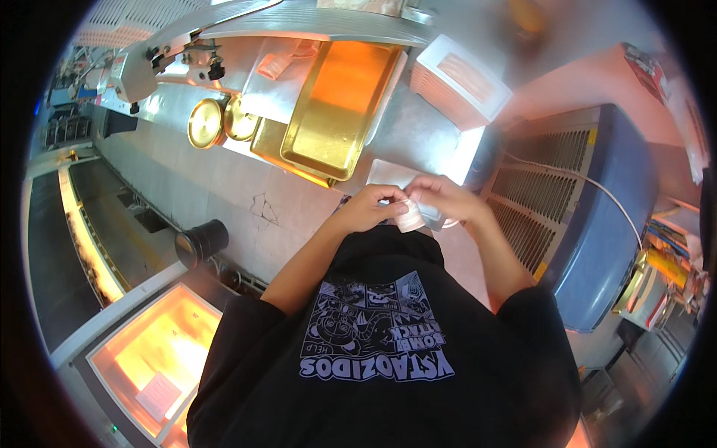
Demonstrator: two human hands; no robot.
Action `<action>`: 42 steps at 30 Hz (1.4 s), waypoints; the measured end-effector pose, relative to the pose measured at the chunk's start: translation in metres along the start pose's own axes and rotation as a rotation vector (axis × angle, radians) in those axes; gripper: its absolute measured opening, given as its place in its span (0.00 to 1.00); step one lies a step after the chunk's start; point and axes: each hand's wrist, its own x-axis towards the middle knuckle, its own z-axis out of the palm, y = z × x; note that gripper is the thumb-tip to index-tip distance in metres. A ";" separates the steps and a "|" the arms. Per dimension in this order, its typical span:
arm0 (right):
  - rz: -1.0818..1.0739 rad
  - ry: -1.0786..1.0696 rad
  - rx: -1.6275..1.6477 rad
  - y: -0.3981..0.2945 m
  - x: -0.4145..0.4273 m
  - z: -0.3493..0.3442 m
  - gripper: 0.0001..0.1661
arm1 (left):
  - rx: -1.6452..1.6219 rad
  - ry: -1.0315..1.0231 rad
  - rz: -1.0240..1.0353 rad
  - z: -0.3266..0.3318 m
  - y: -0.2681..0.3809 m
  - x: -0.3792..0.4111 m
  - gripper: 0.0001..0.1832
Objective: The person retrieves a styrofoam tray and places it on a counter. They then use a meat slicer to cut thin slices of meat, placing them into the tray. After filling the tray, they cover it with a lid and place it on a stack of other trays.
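My left hand (367,208) and my right hand (445,197) meet in front of my body, both at a small pale striped roll of tape or strip (410,217). The left thumb and fingers pinch its upper edge. My right fingers press close at its top, partly hiding it; their exact grip is hard to see. Behind the hands lies a translucent plastic tray or lid (386,172) at the counter's edge. Another thin white loop (450,223) shows beneath my right hand.
Gold metal trays (341,112) and round gold pans (205,123) stand on the steel counter (409,126). Stacked white containers (460,81) are behind. A blue vented machine (605,224) stands at right; a black bin (201,243) is on the left.
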 end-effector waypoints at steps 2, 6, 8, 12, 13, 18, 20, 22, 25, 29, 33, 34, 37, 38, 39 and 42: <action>-0.085 0.082 0.098 0.030 -0.010 0.019 0.13 | 0.038 -0.080 0.008 0.000 0.000 0.009 0.10; -0.019 0.083 0.300 0.054 -0.032 0.035 0.10 | 0.170 -0.243 -0.041 -0.007 -0.004 0.020 0.09; 0.027 0.112 0.442 0.057 -0.037 0.039 0.10 | 0.196 -0.340 -0.172 -0.013 0.007 0.023 0.08; 0.118 0.291 0.471 0.068 -0.035 0.028 0.10 | 0.037 -0.317 -0.255 -0.041 -0.056 0.035 0.09; 0.128 0.361 0.445 0.071 -0.032 0.025 0.10 | -0.062 -0.275 -0.245 -0.041 -0.063 0.036 0.09; 0.091 0.724 0.050 0.101 -0.004 0.026 0.19 | 0.295 0.231 -0.101 -0.028 -0.078 0.050 0.19; 0.126 0.900 -0.317 0.109 0.008 0.034 0.24 | 0.485 0.411 -0.058 -0.021 -0.082 0.053 0.22; 0.163 1.004 -0.383 0.096 0.015 0.048 0.27 | 0.614 0.523 -0.014 -0.013 -0.085 0.053 0.23; 0.178 1.055 -0.431 0.094 0.021 0.060 0.23 | 1.021 0.581 0.174 0.003 -0.078 0.047 0.20; 0.222 1.042 -0.514 0.100 0.025 0.067 0.20 | 1.317 0.395 0.452 0.000 -0.076 0.038 0.15; 0.115 1.054 -0.841 0.094 0.020 0.079 0.15 | 1.394 0.250 0.503 0.001 -0.082 0.031 0.19; 0.063 1.045 -0.938 0.099 0.020 0.082 0.15 | 1.430 0.215 0.456 0.002 -0.078 0.027 0.23; -0.100 0.996 -1.104 0.103 0.018 0.094 0.17 | 1.457 0.139 0.374 0.001 -0.072 0.018 0.29; -0.158 0.974 -1.139 0.103 0.015 0.099 0.18 | 1.453 0.122 0.354 0.001 -0.071 0.016 0.30; -0.099 0.935 -1.209 0.113 0.013 0.103 0.23 | 1.468 0.070 0.296 0.000 -0.075 0.015 0.32; -0.036 0.908 -1.244 0.117 0.014 0.111 0.25 | 1.565 0.057 0.365 -0.003 -0.093 0.016 0.29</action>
